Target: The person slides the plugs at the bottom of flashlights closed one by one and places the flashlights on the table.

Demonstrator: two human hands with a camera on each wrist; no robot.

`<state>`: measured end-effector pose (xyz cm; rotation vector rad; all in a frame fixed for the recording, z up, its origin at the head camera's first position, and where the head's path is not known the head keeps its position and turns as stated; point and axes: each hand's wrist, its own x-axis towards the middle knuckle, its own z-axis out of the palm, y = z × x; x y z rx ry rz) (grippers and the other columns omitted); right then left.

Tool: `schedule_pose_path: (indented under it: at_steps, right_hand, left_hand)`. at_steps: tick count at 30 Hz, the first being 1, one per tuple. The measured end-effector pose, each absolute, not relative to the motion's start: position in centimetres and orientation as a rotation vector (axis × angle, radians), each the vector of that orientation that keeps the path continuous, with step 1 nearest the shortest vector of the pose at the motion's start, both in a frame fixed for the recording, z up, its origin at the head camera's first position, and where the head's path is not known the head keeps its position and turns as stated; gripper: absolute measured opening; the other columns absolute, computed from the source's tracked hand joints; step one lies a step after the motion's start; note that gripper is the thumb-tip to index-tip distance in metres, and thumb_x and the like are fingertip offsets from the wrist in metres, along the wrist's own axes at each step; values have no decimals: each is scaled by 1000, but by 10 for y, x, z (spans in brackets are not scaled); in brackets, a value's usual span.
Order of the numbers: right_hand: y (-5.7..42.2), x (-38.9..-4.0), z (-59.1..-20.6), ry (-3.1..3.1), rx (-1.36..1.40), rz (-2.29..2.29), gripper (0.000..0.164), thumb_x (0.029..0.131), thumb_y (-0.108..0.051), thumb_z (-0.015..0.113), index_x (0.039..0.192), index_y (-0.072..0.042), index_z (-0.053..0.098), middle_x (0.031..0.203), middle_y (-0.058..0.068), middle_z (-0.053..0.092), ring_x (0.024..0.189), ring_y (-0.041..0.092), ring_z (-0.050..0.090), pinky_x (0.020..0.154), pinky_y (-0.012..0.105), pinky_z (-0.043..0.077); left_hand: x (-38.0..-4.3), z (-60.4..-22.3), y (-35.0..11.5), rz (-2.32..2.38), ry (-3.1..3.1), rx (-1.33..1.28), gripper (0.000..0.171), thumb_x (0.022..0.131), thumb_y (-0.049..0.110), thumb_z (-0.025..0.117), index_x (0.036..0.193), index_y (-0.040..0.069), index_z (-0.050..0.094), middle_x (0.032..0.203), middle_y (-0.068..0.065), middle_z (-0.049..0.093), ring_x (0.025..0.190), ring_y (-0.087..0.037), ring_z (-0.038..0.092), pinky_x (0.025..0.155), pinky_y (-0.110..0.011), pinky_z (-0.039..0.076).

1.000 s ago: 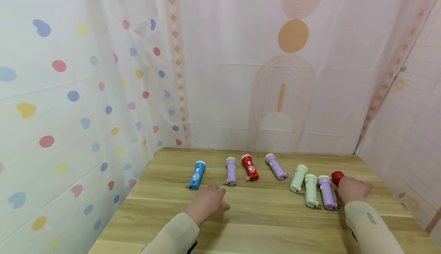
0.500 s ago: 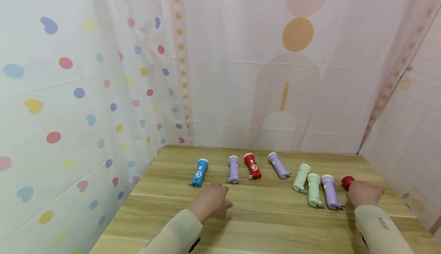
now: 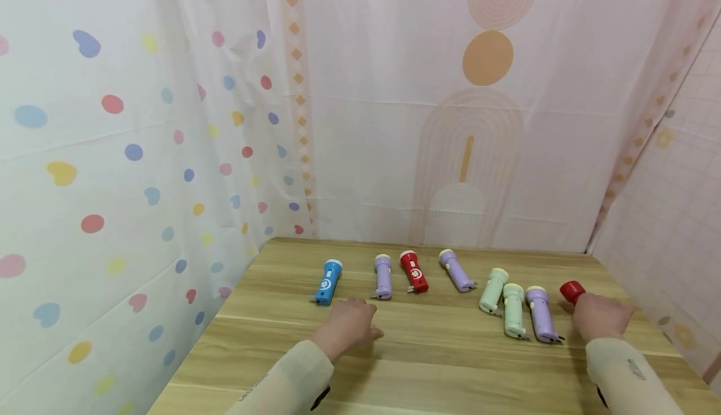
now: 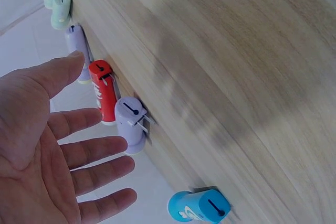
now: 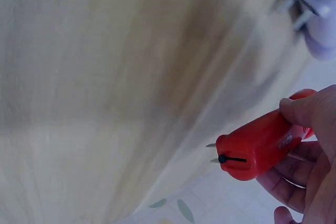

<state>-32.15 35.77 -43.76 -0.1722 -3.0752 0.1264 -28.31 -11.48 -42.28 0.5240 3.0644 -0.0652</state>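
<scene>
My right hand grips a red flashlight at the table's right side, thumb on one side and fingers on the other. Two metal plug prongs stick out of its end in the right wrist view. My left hand hovers over the table with fingers spread and holds nothing. Nearest to it lie a blue flashlight and a purple flashlight. Another purple flashlight lies just left of my right hand, beside a pale green flashlight.
Farther back lie a second red flashlight and one more purple flashlight. A second green flashlight lies left of the first. The wooden table meets patterned curtains at its back and sides.
My right hand has shifted to the right with the red flashlight, away from the purple one beside it. The left hand stays nearly where it was; the head view has turned slightly.
</scene>
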Motion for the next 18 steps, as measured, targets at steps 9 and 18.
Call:
schedule_pose_path:
  at_steps: [9,18]
  right_hand:
    - [339,-326,-408,-3037,-225,311,27,91,-17,56,85,9,59,76,24,60,75,44,56,83,76,29]
    - [288,-330,-398,-2983,-201,510,35,96,-29,51,89,5,56,78,19,61,78,40,59,80,67,35]
  left_hand:
    - [-285,-427,-113,-65,3069,548,46,87,50,71,110,10,71,97,-8,68,92,-26,64,77,-47,52]
    - [-285,-426,-110,-80,3045,521,50,88,51,70,118,11,69,105,-9,69,99,-27,64,80,-46,52]
